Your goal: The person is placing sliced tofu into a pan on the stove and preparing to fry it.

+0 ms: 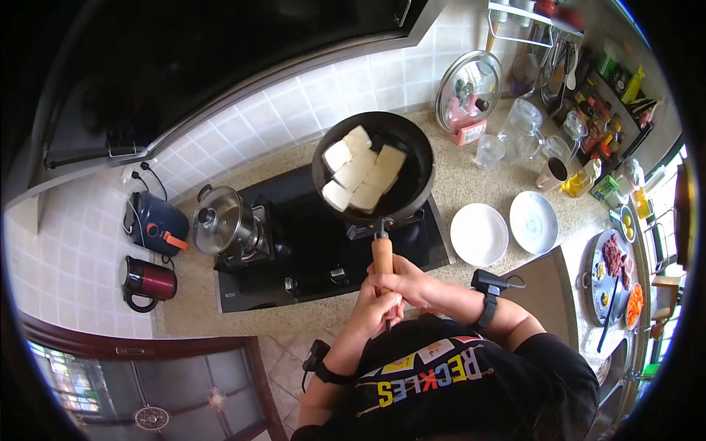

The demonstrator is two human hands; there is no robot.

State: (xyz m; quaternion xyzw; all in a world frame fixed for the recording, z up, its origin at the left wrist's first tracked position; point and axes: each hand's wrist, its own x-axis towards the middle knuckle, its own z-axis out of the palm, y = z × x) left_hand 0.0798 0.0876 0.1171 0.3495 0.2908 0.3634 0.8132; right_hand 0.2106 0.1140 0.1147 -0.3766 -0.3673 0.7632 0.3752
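Both my hands are wrapped round the wooden handle of a black frying pan [415, 173]. My right hand [403, 281] grips higher up, toward the pan, while my left hand [376, 307] closes on the lower end. Several white tofu slabs [354, 167] lie in the pan, bunched toward its left side, with dark bare pan showing on the right. The pan is over the right part of the black gas stove [309, 253], overlapping the burner in this view.
On the left burner stands a lidded steel pot [220, 220]. An air fryer [158, 224] and a dark red kettle [151, 279] are further left. Right of the stove sit a white plate [479, 235] and a pale blue plate [534, 223]. A glass lid [468, 92] leans upright behind.
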